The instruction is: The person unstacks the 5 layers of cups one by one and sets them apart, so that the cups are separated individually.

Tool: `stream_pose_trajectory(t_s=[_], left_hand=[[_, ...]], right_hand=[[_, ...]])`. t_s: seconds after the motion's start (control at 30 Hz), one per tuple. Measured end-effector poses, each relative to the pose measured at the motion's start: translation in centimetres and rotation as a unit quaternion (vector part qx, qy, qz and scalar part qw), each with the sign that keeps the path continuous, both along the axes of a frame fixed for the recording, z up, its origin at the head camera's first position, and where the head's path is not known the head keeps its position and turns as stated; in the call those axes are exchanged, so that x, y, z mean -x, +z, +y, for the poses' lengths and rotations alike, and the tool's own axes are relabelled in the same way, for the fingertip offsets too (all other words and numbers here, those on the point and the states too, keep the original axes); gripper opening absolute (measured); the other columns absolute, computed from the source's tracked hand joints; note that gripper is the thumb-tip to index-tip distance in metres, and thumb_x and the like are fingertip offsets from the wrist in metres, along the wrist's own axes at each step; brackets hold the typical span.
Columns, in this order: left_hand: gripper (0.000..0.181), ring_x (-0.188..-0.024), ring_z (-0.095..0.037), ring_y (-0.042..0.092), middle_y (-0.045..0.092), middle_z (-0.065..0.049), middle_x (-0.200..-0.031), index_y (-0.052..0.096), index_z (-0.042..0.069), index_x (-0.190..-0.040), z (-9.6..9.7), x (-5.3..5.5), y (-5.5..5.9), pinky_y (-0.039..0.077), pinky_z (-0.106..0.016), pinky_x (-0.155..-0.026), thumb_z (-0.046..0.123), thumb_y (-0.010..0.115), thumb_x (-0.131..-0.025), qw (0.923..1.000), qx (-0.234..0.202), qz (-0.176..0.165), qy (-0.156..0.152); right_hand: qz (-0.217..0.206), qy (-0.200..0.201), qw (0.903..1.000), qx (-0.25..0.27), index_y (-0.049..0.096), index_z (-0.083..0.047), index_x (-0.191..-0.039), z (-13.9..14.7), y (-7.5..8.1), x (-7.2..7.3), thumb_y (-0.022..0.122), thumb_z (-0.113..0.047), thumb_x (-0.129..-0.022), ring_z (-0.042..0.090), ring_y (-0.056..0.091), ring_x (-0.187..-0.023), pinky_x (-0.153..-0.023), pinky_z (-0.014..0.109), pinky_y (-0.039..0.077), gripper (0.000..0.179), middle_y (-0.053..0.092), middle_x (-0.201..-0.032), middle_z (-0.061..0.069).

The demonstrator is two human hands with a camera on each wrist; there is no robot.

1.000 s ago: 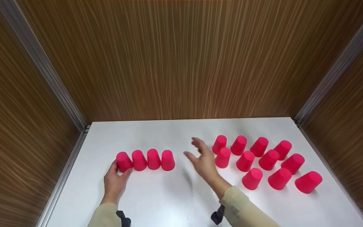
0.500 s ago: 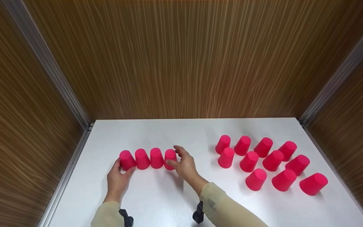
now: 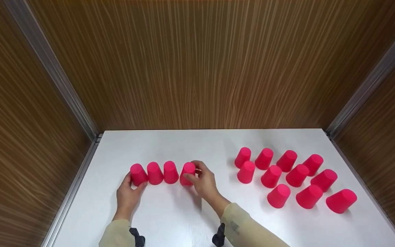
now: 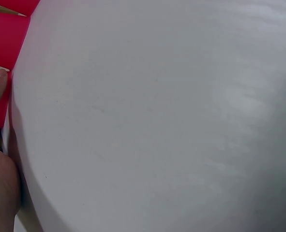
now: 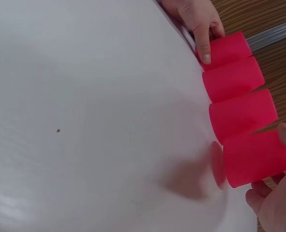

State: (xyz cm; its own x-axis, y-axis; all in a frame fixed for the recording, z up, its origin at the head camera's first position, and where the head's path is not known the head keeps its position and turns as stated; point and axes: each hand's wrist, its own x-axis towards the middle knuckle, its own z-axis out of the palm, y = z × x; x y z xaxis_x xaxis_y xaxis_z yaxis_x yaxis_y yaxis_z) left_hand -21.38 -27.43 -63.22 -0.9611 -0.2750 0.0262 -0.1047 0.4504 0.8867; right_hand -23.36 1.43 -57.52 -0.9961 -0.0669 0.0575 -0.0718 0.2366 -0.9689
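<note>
Several pink cups stand upside down in a short row on the left of the white table (image 3: 170, 212). My left hand (image 3: 128, 197) holds the leftmost cup (image 3: 138, 174) low down, thumb on its near side. At the row's other end my right hand (image 3: 204, 181) grips the rightmost cup (image 3: 186, 169) between thumb and fingers. That cup (image 5: 254, 158) is slightly tilted in the right wrist view, and its rim seems just off the table, above a reddish reflection. Between the hands are two middle cups, a left one (image 3: 155, 174) and a right one (image 3: 170, 172). The left wrist view shows only part of the left hand (image 4: 0, 179).
On the right of the table stand several more upside-down pink cups in three rows, including a front cup (image 3: 278, 196) and a far-right cup (image 3: 341, 201). A wood-grain back panel (image 3: 197, 68) and side panels with metal edge strips (image 3: 53, 68) enclose the table.
My right hand has come left from near the right-hand cups and taken hold of the row's rightmost cup. That cup has shifted slightly right, leaving a gap. The left hand stays on its cup.
</note>
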Motion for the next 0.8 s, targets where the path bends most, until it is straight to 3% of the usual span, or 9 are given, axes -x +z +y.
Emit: stream_pose_trajectory(t_s=[0.17, 0.3, 0.6, 0.8], left_hand=[[0.076, -0.150, -0.043, 0.042, 0.048, -0.025, -0.159, 0.041, 0.000, -0.160, 0.1, 0.0, 0.0, 0.036, -0.053, -0.123, 0.012, 0.079, -0.096, 1.0000, 0.000, 0.005, 0.000], [0.078, -0.153, -0.043, 0.038, 0.044, -0.023, -0.162, 0.037, 0.003, -0.163, 0.0, 0.0, 0.2, 0.035, -0.053, -0.124, 0.016, 0.078, -0.098, 0.9999, 0.000, -0.016, -0.005], [0.078, -0.154, -0.042, 0.036, 0.043, -0.022, -0.164, 0.035, 0.004, -0.164, -0.1, -0.1, 0.3, 0.034, -0.053, -0.124, 0.017, 0.076, -0.099, 0.9995, 0.003, -0.027, -0.014], [0.077, -0.153, -0.044, 0.036, 0.042, -0.025, -0.163, 0.035, 0.001, -0.163, 0.0, -0.3, 0.5, 0.034, -0.054, -0.124, 0.015, 0.076, -0.099, 0.9996, 0.006, -0.024, -0.015]], right_hand=[[0.025, 0.014, 0.9996, 0.008, 0.062, -0.011, -0.137, 2.3, 0.9, -1.0, 0.082, -0.016, -0.095, 0.030, 0.063, -0.123, -0.112, 0.058, 0.049, 0.047, 0.066, -0.132, 0.006], [0.038, 0.007, 0.9992, 0.005, 0.062, -0.013, -0.138, 4.7, 1.4, -2.1, 0.083, -0.019, -0.095, 0.030, 0.064, -0.124, -0.113, 0.058, 0.048, 0.048, 0.066, -0.132, 0.005], [0.016, -0.050, 0.9980, -0.034, 0.061, -0.013, -0.142, 10.1, 0.3, -5.5, 0.085, -0.023, -0.093, 0.027, 0.064, -0.125, -0.106, 0.049, 0.056, 0.055, 0.066, -0.132, 0.001], [-0.003, -0.092, 0.9942, -0.055, 0.060, -0.013, -0.144, 13.4, -0.5, -6.7, 0.084, -0.020, -0.093, 0.027, 0.064, -0.125, -0.107, 0.047, 0.056, 0.057, 0.065, -0.134, 0.003]])
